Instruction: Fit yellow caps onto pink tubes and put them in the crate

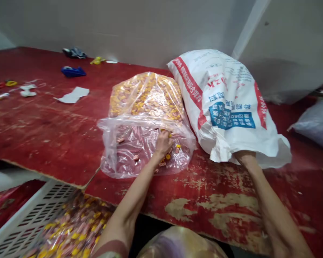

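My left hand [164,142] is over the front part of a clear plastic bag [109,157], fingers curled together around a small yellow piece at the fingertips. Packed in the back of that bag are many small yellow and pink pieces [148,91]. A few loose ones, such as a pink piece with a yellow end [178,148], lie near my hand. On the right, a white woven sack [226,89] with red and blue print lies full on its side. My right hand [243,154] reaches into its mouth up to the wrist, so its fingers are hidden.
The red tabletop [56,143] is worn near its front edge. At the back left are a blue tape dispenser [73,71], white paper [74,95] and a yellow item [97,60]. Below stands a white crate [40,206] with bagged pieces [75,229]. Another bag [316,120] sits far right.
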`<action>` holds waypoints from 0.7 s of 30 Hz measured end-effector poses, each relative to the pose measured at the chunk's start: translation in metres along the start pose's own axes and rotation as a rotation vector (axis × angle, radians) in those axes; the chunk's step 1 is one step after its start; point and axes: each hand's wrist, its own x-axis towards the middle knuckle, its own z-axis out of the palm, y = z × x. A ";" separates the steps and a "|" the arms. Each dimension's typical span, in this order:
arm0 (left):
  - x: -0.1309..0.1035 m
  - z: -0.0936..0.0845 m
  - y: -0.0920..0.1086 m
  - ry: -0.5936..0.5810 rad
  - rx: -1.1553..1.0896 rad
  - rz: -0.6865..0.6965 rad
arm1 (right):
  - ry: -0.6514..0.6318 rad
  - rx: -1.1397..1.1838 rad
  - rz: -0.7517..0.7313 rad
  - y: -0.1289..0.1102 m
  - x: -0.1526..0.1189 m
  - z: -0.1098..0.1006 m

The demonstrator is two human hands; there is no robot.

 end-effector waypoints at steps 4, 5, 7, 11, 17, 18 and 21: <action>-0.054 -0.017 0.015 0.074 -0.416 -0.022 | -0.033 0.126 -0.017 -0.001 -0.067 -0.015; -0.070 -0.017 0.024 0.031 -0.544 -0.052 | -0.057 0.234 -0.061 -0.009 -0.084 -0.018; -0.101 -0.013 0.045 -0.089 -0.791 -0.135 | -0.119 0.438 -0.157 -0.031 -0.110 -0.024; -0.147 0.004 0.086 -0.270 -1.067 -0.222 | -0.213 0.568 -0.278 -0.078 -0.136 -0.027; -0.168 0.005 0.091 -0.188 -1.144 -0.369 | -0.167 0.593 -0.396 -0.107 -0.138 -0.013; -0.169 0.003 0.089 -0.167 -1.167 -0.398 | -0.171 0.587 -0.404 -0.108 -0.138 -0.011; -0.171 -0.001 0.088 -0.133 -1.255 -0.470 | -0.159 0.584 -0.401 -0.112 -0.139 -0.007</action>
